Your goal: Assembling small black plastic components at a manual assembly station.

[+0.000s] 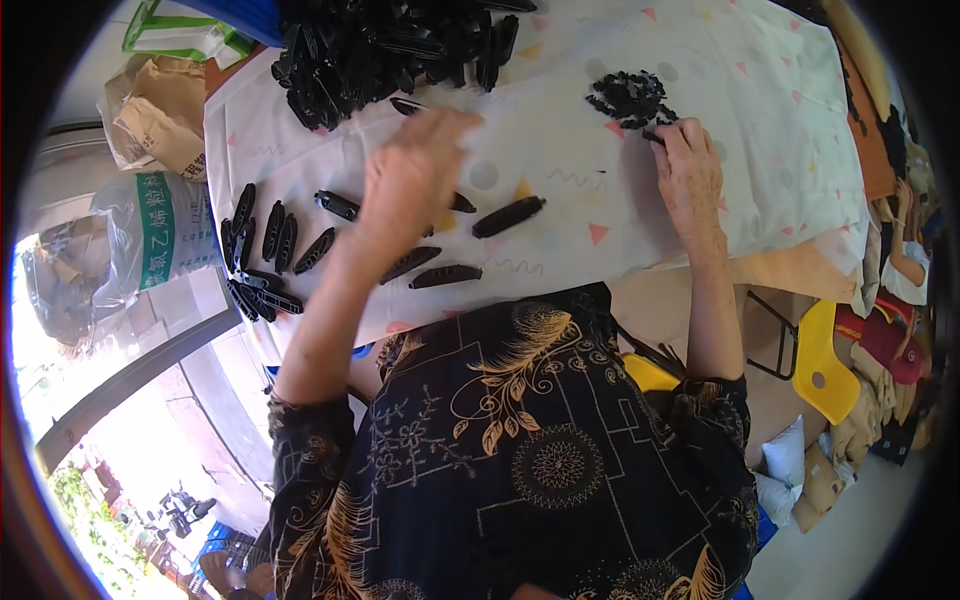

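Note:
My left hand (415,170) is over the left-middle of the table, smeared by motion, so its fingers do not show clearly. Just beyond it lies a black elongated plastic part (407,106). My right hand (690,170) is closed in a pinch on a small black plastic piece (654,137), at the near edge of a small heap of black plastic bits (630,97). Between the hands a longer black part (508,216) lies on the cloth, with more of the same (445,276) beside my left forearm.
A large pile of black parts (390,55) covers the far left of the patterned tablecloth (560,130). Several parts (265,290) lie at the left edge. A brown paper bag (165,115) and a clear plastic sack (130,240) stand left; a yellow chair (825,365) stands right.

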Motion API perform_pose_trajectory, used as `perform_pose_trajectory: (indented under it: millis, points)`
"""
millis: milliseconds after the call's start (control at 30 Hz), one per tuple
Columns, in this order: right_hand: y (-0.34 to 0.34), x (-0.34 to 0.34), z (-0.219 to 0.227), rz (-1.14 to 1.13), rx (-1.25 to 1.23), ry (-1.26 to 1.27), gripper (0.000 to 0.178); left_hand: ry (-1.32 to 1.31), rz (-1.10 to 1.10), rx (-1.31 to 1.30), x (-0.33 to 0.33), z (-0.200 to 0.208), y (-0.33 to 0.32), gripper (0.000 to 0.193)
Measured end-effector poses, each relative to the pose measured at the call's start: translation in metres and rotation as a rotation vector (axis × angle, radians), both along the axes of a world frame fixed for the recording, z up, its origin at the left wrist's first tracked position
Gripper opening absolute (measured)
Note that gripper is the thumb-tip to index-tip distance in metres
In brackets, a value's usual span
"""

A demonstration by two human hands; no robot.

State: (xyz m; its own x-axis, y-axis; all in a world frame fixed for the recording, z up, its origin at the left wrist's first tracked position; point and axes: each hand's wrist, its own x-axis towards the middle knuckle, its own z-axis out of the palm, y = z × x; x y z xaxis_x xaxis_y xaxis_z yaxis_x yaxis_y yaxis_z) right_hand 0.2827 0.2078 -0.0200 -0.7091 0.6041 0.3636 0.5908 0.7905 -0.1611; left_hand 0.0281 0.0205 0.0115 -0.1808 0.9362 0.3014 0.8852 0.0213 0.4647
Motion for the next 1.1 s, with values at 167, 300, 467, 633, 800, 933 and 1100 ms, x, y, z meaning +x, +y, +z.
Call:
perform_pose_trajectory:
  millis: [167, 300, 467, 633, 800, 933, 1100]
  points:
    - [-0.003, 0.002, -0.009, -0.007, 0.104, -0.041, 0.013, 0.399, 0.062, -0.018, -0.049, -0.031, 0.007, 0.027]
    - [-0.014, 0.003, -0.011, 0.095, 0.07, 0.277, 0.012, 0.302, 0.077, 0.024, -0.047, -0.034, 0.003, 0.021]
    - [-0.042, -0.002, 0.006, 0.189, 0.002, 0.507, 0.015, -0.375, 0.187, 0.044, -0.018, -0.033, 0.007, 0.027]
    - [-0.057, -0.006, 0.015, 0.272, 0.12, 0.529, 0.02, -1.424, 0.0, -0.116, 0.033, -0.003, 0.004, 0.029]
    - [-0.07, -0.011, 0.022, 0.374, 0.196, 0.526, 0.026, -1.851, -0.129, -0.236, 0.053, -0.001, -0.004, 0.035]
    - [-0.077, -0.017, 0.024, 0.41, 0.187, 0.523, 0.028, -1.908, -0.155, -0.236, 0.056, -0.007, -0.007, 0.036]
    - [-0.087, -0.024, 0.023, 0.396, 0.055, 0.597, 0.026, -1.924, -0.167, -0.233, 0.06, -0.01, -0.011, 0.033]
